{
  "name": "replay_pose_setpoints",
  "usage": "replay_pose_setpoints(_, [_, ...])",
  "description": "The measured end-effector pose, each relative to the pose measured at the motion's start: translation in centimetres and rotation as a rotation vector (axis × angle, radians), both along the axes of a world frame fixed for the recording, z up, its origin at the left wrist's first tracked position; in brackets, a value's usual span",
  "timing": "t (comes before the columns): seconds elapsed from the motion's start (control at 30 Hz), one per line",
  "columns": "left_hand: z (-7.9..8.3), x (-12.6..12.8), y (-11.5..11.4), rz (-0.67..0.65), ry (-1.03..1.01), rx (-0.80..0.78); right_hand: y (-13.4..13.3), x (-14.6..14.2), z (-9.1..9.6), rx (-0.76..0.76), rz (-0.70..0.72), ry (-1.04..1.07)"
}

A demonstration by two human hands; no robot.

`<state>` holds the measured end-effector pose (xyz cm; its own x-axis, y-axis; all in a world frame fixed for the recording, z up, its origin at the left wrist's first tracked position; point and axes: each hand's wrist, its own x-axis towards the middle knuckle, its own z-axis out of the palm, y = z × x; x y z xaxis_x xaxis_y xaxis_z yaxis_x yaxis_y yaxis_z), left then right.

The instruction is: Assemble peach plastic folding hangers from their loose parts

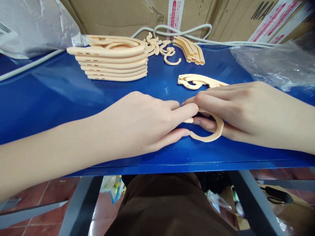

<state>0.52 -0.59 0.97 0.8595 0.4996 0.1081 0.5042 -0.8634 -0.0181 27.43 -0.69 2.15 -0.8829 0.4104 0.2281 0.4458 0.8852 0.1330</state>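
Both my hands meet on a cream plastic hook piece (211,135) lying on the blue table (54,95), near its front edge. My left hand (145,123) lies low on the table, its index finger and thumb pinched on the hook's left end. My right hand (236,108) covers the piece from the right, fingers pressed together on it, with the hook's curve looped around its thumb. Most of the piece is hidden under my fingers. Just behind my right hand lies a small pile of similar cream hanger parts (194,81).
A stack of cream hanger bodies (113,60) stands at the back left. Loose hooks (169,55) and curved strips (190,49) lie at the back centre. White cables (187,32), cardboard boxes (123,13) and clear plastic bags (273,62) line the back and right.
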Motion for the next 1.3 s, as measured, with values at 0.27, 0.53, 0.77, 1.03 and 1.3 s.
replay_pose_setpoints(0.27, [0.4,0.5,-0.3,0.033,0.107,0.084,0.0,0.3,-0.1,-0.012,-0.021,0.013])
replay_pose_setpoints(0.53, [0.2,-0.4,-0.3,0.083,-0.092,-0.056,-0.5,0.3,-0.4,-0.051,-0.063,0.033])
replay_pose_setpoints(0.77, [0.2,-0.3,-0.3,0.071,-0.118,-0.059,-0.4,0.4,-0.4,-0.041,-0.061,0.032])
replay_pose_setpoints(1.03, [0.5,0.4,-0.4,0.061,0.058,0.049,-0.4,0.3,-0.2,-0.126,-0.066,0.054])
replay_pose_setpoints(1.3, [0.4,0.1,-0.4,0.042,0.019,0.021,-0.6,0.3,-0.5,-0.087,-0.080,0.045])
